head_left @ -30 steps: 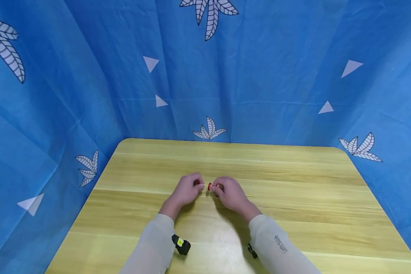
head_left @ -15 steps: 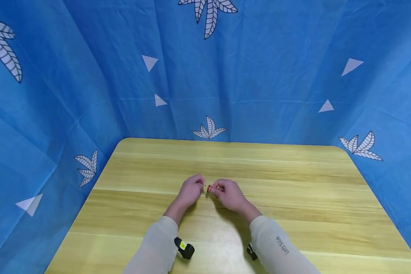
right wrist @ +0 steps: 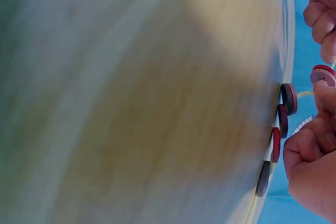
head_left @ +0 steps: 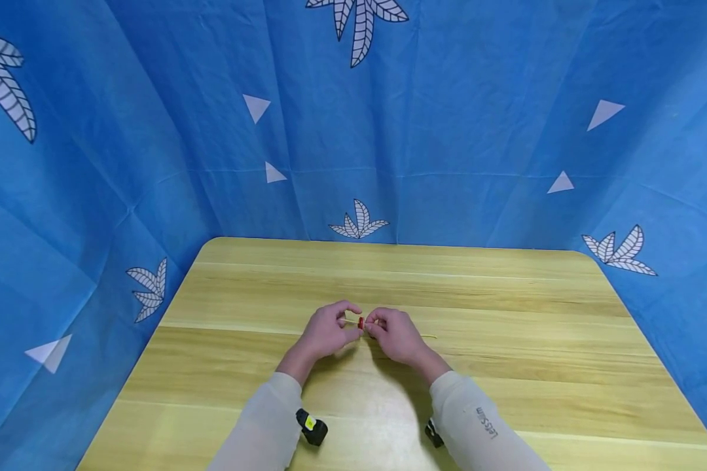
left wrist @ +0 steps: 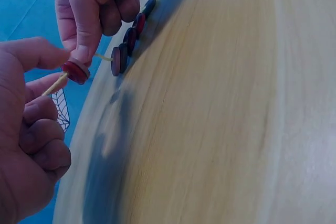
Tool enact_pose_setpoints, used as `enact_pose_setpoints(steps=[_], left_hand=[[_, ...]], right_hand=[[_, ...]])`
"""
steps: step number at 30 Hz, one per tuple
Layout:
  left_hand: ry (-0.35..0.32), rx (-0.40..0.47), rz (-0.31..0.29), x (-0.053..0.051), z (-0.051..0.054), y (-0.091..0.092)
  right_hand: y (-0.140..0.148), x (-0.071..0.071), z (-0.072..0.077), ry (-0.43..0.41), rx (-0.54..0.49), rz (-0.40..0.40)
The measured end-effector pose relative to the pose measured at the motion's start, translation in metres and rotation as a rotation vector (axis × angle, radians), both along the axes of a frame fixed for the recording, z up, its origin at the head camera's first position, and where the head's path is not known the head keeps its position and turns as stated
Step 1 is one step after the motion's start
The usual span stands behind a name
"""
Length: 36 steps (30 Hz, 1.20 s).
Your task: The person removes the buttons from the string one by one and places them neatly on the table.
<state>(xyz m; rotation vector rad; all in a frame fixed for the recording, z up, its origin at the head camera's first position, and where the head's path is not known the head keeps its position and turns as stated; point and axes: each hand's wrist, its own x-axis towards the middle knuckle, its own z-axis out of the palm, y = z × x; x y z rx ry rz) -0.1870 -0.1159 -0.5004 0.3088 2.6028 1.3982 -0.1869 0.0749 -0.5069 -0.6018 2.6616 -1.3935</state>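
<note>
A red button [head_left: 361, 322] with a paler side stands upright between both hands, a yellow string [left wrist: 55, 84] passing through it. My left hand [head_left: 328, 329] holds the button's rim between thumb and forefinger, its other fingers curled below; the string's short end sticks out between them. From the other side, my right hand [head_left: 393, 332] pinches the same button with its fingertips. In the right wrist view, small holes show in the button's pale face [right wrist: 323, 78]. Farther along the string, several dark and red buttons [left wrist: 129, 38] hang in a row beneath the right hand.
A wooden table [head_left: 507, 366] lies under both hands, with a blue patterned cloth [head_left: 459, 131] hanging behind it. The string's tail [head_left: 429, 336] shows right of the right hand. Dark wrist cameras [head_left: 313, 428] sit at the sleeves.
My left hand has let go of the string's end and moved right, its thumb and forefinger parting to take the button. The right hand has stayed nearly still.
</note>
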Motion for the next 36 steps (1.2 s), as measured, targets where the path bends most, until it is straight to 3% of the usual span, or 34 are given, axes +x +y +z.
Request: enact_pose_setpoints(steps=[5,15,36], left_hand=[[0.023,0.002,-0.039,-0.001,-0.003,-0.003],[0.069,0.021,-0.016,0.000,-0.009,-0.002],[0.035,0.044,0.006,0.000,-0.011,-0.006]], right_hand=[[0.000,0.001,0.000,-0.024,0.003,-0.014],[0.001,0.001,-0.001,-0.088,-0.024,-0.033],[0.002,0.001,-0.002,-0.062,-0.019,-0.014]])
